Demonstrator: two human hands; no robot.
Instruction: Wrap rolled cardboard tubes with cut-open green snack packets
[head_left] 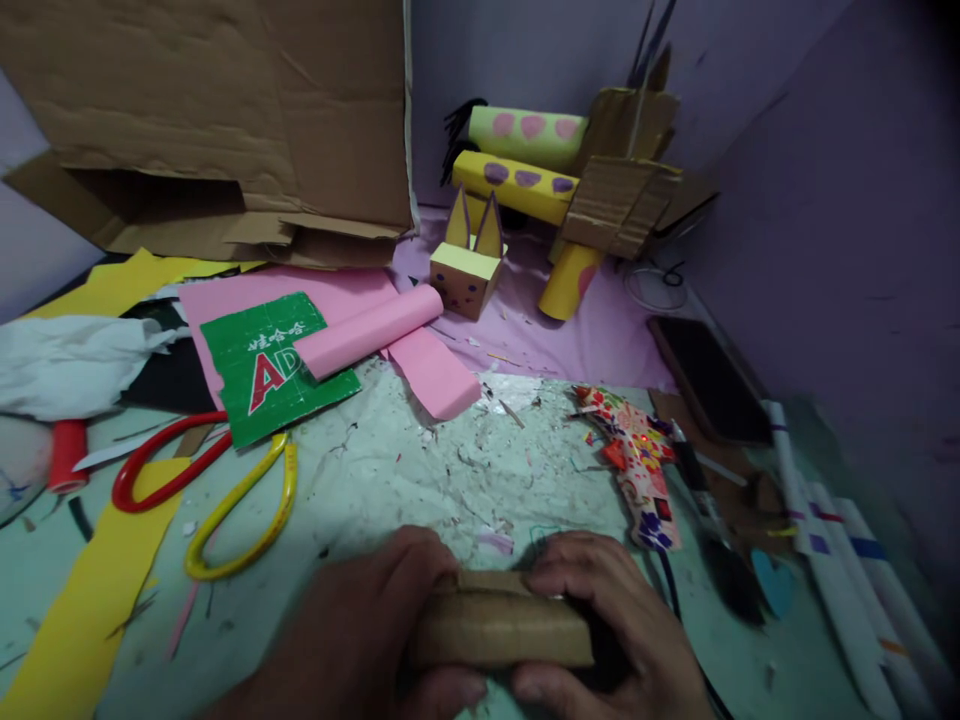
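Note:
A brown cardboard piece [502,635], folded or rolled into a short block, lies between my two hands at the bottom middle of the head view. My left hand [360,620] grips its left end, thumb below and fingers over the top. On the other end, my right hand [611,610] is closed with the fingers on the upper edge and the thumb underneath. Slight blur softens both hands. Beyond my right hand lies a floral-patterned hot glue gun [637,455] with its cord. Scissors with red and yellow handles [240,530] rest to the left of my left hand.
Pink paper [435,375] and a green printed card [262,385] lie mid-left. Behind them stand a large cardboard box [330,120], a small eared box [465,280] and a spotted yellow cardboard figure [517,185]. A phone [709,380] and markers [825,560] line the right.

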